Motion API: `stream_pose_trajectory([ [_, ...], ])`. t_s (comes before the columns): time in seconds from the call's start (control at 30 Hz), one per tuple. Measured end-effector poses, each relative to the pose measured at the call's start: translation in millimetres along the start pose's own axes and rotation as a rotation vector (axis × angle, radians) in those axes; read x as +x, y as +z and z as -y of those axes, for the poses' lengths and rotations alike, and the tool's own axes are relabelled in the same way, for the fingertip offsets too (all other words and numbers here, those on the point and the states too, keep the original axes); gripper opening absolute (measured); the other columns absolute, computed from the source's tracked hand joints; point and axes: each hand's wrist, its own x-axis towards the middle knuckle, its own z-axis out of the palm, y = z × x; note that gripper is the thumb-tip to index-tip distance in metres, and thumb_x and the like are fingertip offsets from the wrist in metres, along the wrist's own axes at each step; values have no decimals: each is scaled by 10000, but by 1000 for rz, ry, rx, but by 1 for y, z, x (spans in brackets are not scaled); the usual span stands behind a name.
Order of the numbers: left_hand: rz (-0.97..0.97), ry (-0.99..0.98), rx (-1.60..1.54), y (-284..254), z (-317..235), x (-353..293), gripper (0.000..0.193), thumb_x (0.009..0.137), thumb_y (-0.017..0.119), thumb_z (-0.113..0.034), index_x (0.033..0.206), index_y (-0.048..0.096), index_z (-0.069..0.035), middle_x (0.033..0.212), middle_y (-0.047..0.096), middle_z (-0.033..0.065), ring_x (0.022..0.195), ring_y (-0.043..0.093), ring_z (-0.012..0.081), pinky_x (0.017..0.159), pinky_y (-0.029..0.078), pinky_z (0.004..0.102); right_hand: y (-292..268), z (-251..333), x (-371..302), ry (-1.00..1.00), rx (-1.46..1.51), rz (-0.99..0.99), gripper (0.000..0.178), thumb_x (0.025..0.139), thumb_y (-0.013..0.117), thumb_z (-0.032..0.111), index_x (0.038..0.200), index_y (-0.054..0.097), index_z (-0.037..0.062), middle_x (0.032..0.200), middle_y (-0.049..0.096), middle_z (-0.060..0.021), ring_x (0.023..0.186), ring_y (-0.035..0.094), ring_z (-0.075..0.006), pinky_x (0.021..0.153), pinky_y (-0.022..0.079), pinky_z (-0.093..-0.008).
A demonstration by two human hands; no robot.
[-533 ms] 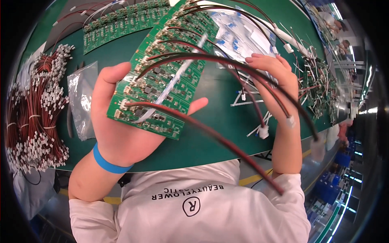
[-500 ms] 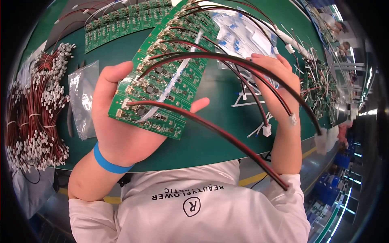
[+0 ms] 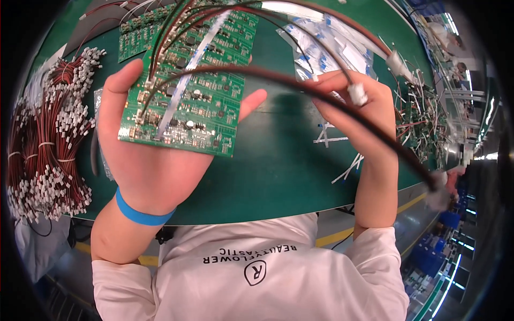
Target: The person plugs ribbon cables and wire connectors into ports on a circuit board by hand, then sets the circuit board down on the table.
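Note:
A green circuit board panel (image 3: 214, 115) is tilted up in front of me, gripped along its near end by my left hand (image 3: 147, 166), thumb at the left edge and a fingertip showing at the right. A whitish strip (image 3: 184, 83) runs lengthwise over its small parts. Red and black wires (image 3: 235, 69) arc from sockets on its left side and end in white connectors (image 3: 357, 93). My right hand (image 3: 358, 101) is raised among these wires, fingers curled and closed. A small white connector (image 3: 315, 78) sits at its fingertips; whether they pinch it is hard to make out.
Bundled red-brown cables with white plugs (image 3: 48, 155) lie on the left of the green table (image 3: 257, 187). More boards (image 3: 134, 40) stand behind the panel. A clear bag with white and blue pieces (image 3: 337, 40) lies farther back. Cut strips and wires (image 3: 420, 117) pile at right.
The panel has moved left and slightly up in my left hand, and its wires have swung over. My right hand has turned, its fingers curling in among the wires.

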Motion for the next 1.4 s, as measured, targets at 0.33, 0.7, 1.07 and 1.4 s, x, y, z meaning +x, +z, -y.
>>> stream_pose_trajectory([
  [0.33, 61, 36, -27, -1, -3, 2, 632, 878, 365, -344, 1378, 213, 12, 1429, 185, 235, 1326, 127, 424, 1081, 66, 590, 0, 15, -6, -22, 38, -81, 60, 710, 692, -4, 765, 670, -9, 801, 670, -82, 685, 605, -91, 613, 463, -184],
  [0.7, -45, -152, -41, -5, 4, -3, 513, 876, 363, -349, 1264, 436, -23, 1270, 479, 154, 1182, 444, 321, 1033, 230, 592, 21, 44, -16, -19, 299, 61, 95, 731, 572, -61, 814, 609, -87, 736, 577, -129, 586, 555, -171, 555, 423, -244],
  [1.07, 410, 271, 575, -50, 12, -15, 579, 790, 622, -227, 1253, 361, 5, 1174, 531, 171, 1062, 548, 254, 904, 447, 371, 46, 69, -24, -267, -303, -5, 127, 675, 690, -22, 798, 657, -18, 748, 652, -91, 655, 627, -167, 579, 485, -242],
  [1.4, 566, 634, 1258, -52, 6, -14, 887, 575, 826, -22, 1267, 272, 11, 1184, 493, 184, 1061, 541, 238, 888, 464, 359, 50, 70, -18, -199, -83, 121, 187, 652, 652, -140, 815, 593, -68, 744, 619, -99, 618, 553, -90, 512, 385, -172],
])
